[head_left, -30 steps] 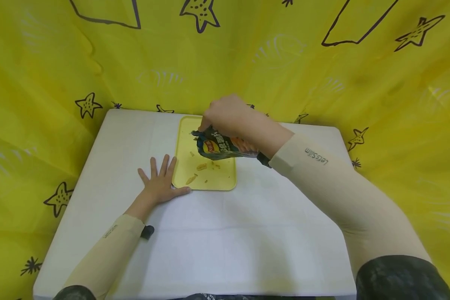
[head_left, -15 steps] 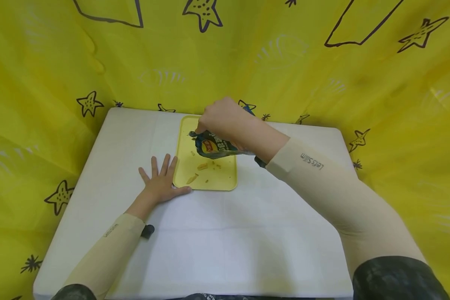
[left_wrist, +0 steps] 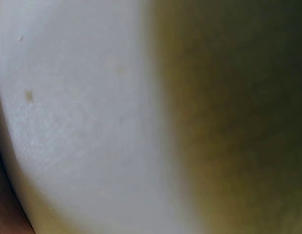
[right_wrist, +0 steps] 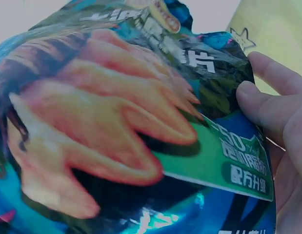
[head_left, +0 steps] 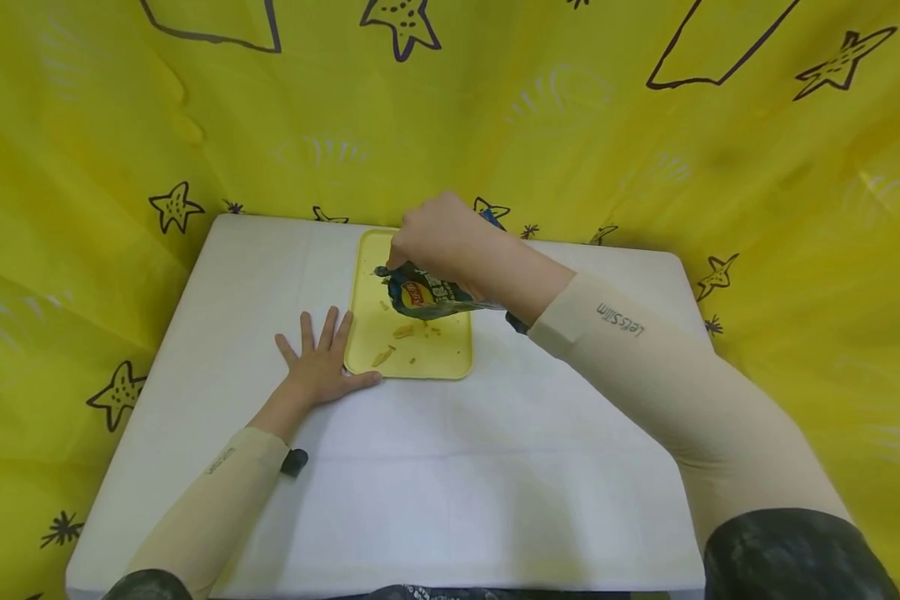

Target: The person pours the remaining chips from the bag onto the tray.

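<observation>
My right hand (head_left: 438,237) grips a dark blue-green bag of potato chips (head_left: 427,296) along its edge, tipped over a yellow tray (head_left: 450,362). In the right wrist view, thumb and fingers pinch the side of the chip bag (right_wrist: 107,122), whose printed front fills the view. Several chip pieces (head_left: 403,332) and crumbs lie on the tray below. Flat on the table, my left hand (head_left: 318,371) spreads its fingers, with thumb and index finger at the tray's lower left corner. The left wrist view shows only a blurred close surface.
A white cloth covers the table (head_left: 540,467). Behind and at both sides hangs a yellow curtain (head_left: 465,108) with drawn stars, close to the table's far edge. The tray sits near that far edge.
My right hand with the chip bag has shifted slightly left over the tray. The left hand stays put, and the chip pieces on the tray look much the same.
</observation>
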Action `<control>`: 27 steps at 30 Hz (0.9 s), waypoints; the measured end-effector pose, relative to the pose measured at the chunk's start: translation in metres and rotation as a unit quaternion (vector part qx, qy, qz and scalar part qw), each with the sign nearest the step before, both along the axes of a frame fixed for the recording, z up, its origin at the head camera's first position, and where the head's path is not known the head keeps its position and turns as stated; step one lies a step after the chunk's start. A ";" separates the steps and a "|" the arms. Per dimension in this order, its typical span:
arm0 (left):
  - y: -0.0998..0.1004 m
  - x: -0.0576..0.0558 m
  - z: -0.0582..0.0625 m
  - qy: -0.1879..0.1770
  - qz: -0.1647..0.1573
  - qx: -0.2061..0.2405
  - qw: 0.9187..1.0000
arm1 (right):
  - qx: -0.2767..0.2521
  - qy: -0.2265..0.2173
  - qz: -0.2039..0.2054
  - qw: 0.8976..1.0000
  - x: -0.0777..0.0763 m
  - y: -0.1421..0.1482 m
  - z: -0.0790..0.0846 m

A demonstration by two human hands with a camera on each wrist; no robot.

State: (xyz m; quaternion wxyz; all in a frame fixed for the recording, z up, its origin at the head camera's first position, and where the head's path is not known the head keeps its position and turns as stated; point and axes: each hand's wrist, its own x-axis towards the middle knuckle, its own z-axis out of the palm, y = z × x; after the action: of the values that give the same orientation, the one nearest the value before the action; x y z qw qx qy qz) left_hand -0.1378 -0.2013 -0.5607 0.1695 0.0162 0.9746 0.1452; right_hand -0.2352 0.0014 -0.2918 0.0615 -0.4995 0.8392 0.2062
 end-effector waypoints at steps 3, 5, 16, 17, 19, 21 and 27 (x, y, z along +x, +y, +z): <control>0.000 0.000 0.000 0.000 0.001 0.004 1.000 | 0.006 -0.001 0.004 1.000 0.000 0.002 0.002; 0.000 0.000 0.000 -0.001 0.002 0.006 1.000 | -0.005 -0.004 -0.002 1.000 -0.001 0.003 0.004; 0.000 0.000 -0.003 0.007 -0.001 0.002 1.000 | -0.017 0.001 -0.007 1.000 -0.002 0.004 0.004; 0.001 -0.001 -0.004 0.007 -0.001 0.001 1.000 | -0.017 0.000 -0.008 1.000 -0.002 0.004 0.002; 0.001 -0.001 -0.004 0.009 -0.001 0.000 1.000 | -0.012 0.002 -0.006 1.000 -0.002 0.005 -0.001; 0.000 -0.001 -0.005 0.009 -0.001 -0.001 1.000 | -0.014 0.002 -0.004 1.000 -0.001 0.007 -0.003; 0.000 -0.002 -0.004 0.006 -0.004 -0.003 1.000 | -0.023 0.002 0.000 1.000 -0.001 0.010 -0.001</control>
State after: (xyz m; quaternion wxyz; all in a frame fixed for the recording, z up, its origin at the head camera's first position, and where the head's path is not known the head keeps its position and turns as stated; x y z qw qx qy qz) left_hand -0.1394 -0.2014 -0.5643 0.1647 0.0202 0.9760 0.1413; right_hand -0.2363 0.0112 -0.2924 0.0481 -0.5000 0.8441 0.1875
